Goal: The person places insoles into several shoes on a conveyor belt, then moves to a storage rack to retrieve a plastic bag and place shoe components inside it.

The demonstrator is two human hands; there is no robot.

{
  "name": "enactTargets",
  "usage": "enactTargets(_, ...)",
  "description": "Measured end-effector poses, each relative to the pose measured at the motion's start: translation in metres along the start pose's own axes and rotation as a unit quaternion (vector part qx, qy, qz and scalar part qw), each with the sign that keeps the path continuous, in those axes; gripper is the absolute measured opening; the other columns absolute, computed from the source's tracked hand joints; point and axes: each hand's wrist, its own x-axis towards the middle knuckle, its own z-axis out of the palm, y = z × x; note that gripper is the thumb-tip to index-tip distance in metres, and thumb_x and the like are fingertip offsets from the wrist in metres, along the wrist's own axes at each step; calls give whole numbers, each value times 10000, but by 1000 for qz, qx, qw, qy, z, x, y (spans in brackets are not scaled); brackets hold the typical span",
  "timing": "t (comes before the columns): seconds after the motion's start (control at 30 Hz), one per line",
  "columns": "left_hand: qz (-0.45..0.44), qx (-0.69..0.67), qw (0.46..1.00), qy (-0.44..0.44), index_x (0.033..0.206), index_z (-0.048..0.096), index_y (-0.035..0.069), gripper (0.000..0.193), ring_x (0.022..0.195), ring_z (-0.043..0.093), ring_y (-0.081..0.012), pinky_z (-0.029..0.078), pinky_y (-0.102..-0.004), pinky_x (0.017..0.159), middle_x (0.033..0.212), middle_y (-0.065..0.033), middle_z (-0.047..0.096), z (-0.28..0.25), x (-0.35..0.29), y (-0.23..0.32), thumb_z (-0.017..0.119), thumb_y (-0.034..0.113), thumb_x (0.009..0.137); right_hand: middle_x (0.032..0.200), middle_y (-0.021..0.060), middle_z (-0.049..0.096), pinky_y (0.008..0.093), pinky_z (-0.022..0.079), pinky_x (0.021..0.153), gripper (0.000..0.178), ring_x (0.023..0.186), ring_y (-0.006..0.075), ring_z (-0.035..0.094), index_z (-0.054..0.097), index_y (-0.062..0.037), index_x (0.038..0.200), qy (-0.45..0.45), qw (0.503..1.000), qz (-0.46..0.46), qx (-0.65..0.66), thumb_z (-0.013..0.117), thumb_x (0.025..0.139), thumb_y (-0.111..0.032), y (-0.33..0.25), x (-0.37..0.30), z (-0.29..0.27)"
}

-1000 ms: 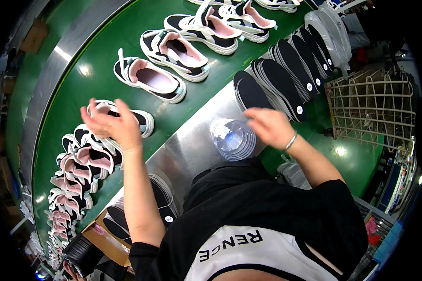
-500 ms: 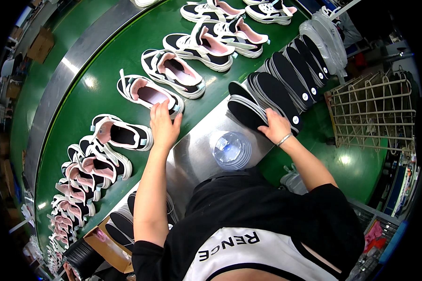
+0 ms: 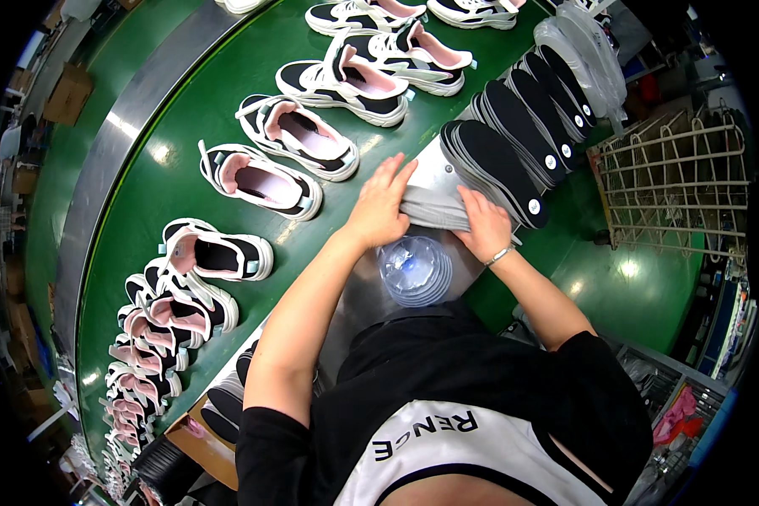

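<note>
From my remote seat: a grey-edged insole bundle (image 3: 434, 209) sits between both hands, over the metal ledge (image 3: 354, 291). Left hand (image 3: 379, 211) at its left end, fingers extended, forefinger a little apart from the rest; whether it pinches, I can't tell. Right hand (image 3: 489, 228) grips the other end, fingers close together (its thumb hidden from me). Clear plastic bowls (image 3: 416, 274) nested just below, nearer the body. Black insole piles (image 3: 493, 160) beyond; a black-and-white shoe (image 3: 261, 181) on the green belt (image 3: 169, 194), left.

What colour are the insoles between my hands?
The insoles look grey where visible, best seen in the head view.
</note>
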Motion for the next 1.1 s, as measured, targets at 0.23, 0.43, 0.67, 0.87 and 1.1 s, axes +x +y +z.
enactTargets(0.23, -15, -115, 993, 21, 1176, 384, 64, 538, 1066, 389, -313, 289, -398, 920, 1124, -179, 433, 11, 16, -9, 486, 140, 653, 877, 73, 557, 386, 450, 593, 477, 708, 295, 571, 485, -157, 1018, -83, 994, 1, 76, 632, 640, -409, 22, 23, -17)
enactTargets(0.43, 7, -93, 995, -26, 1176, 375, 97, 628, 1113, 330, -329, 269, -411, 934, 1189, -171, 351, 27, 16, -2, 586, 246, 604, 1003, 100, 529, 376, 443, 671, 681, 828, 296, 551, 416, -114, 1103, -69, 993, 37, 84, 685, 567, -437, 15, 26, -7)
enactTargets(0.67, -14, -81, 996, 45, 1013, 462, 71, 483, 1033, 402, -333, 314, -379, 911, 1101, -151, 424, 17, 25, 3, 569, 103, 543, 997, 61, 505, 349, 361, 760, 637, 877, 227, 509, 441, -94, 1060, 62, 995, -65, 53, 669, 572, -434, 18, 18, -12)
enactTargets(0.87, 13, -59, 997, -45, 962, 502, 85, 416, 1041, 401, -305, 342, -369, 878, 1054, -129, 461, 25, 31, 10, 573, 95, 553, 1063, 77, 462, 348, 371, 759, 616, 911, 240, 486, 444, -93, 1036, 82, 988, -107, 81, 690, 554, -387, 20, 13, 6)
enactTargets(1.1, -12, 9, 994, -104, 1021, 505, 107, 444, 1054, 402, -270, 290, -382, 907, 1062, -99, 477, 21, 36, 14, 591, 135, 586, 954, 98, 553, 356, 444, 645, 513, 787, 311, 551, 449, -73, 1027, -55, 997, -19, 44, 650, 649, -356, 27, 20, -3)
